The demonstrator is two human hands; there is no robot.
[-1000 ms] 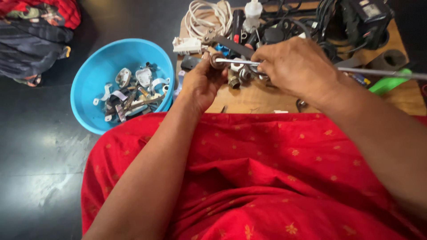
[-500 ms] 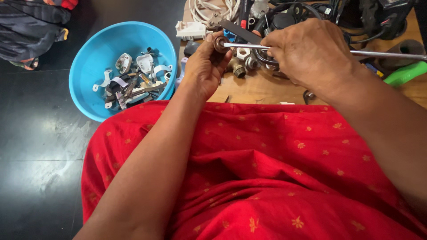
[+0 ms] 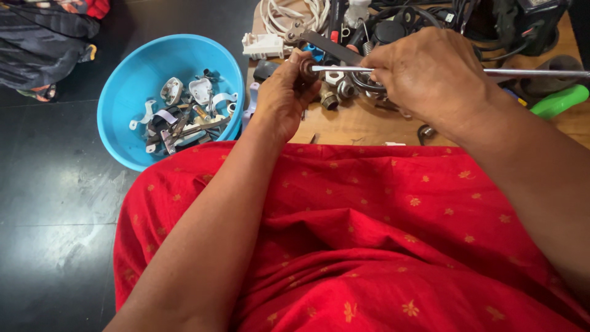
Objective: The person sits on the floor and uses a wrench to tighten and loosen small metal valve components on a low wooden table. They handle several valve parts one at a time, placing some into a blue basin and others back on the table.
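My right hand [image 3: 430, 77] grips a long thin metal rod [image 3: 534, 72] that runs from the right edge of view leftward to my left hand. My left hand [image 3: 284, 95] pinches a small round brownish metal fitting [image 3: 306, 66] at the rod's left tip. Both hands hover over a low wooden board [image 3: 344, 126] above my red-clothed lap. Several small metal nuts and fittings [image 3: 337, 92] lie on the board just under the rod.
A blue plastic bowl [image 3: 141, 61] with several metal clamps and plug parts stands on the dark floor at left. White cable [image 3: 295, 12], a white plug [image 3: 263, 45], black tools and a green handle [image 3: 558, 100] crowd the board's far side. Dark clothing [image 3: 43, 37] lies top left.
Both hands with the rod sit slightly lower and further right in view; the left fingers have shifted on the fitting at the rod's tip.
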